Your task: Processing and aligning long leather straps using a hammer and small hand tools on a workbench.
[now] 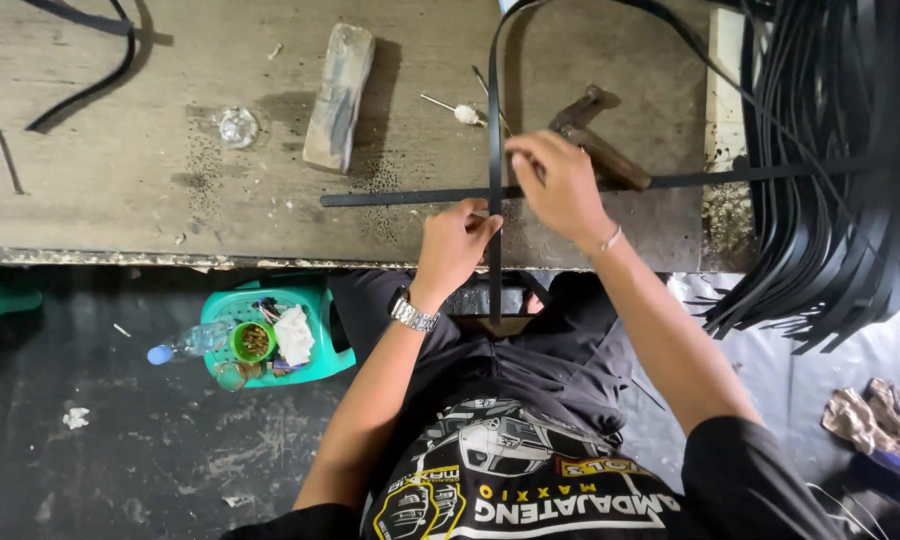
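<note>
Two long black flat strips cross on a worn wooden workbench (120,170). One strip (400,196) lies flat from left to right. The other strip (494,110) runs from the far edge toward me and hangs over the bench's front edge. My left hand (455,245) pinches the strips at their crossing, with a metal watch on its wrist. My right hand (560,185) presses its fingers down on the crossing from the far side, a thin bracelet on its wrist.
A thick bundle of black strips (830,180) hangs at the right. A whetstone-like block (338,95), an old hammer (600,145), a small awl (455,110) and a glass dish (237,126) lie on the bench. A green stool (315,360) with a bottle and small items stands below.
</note>
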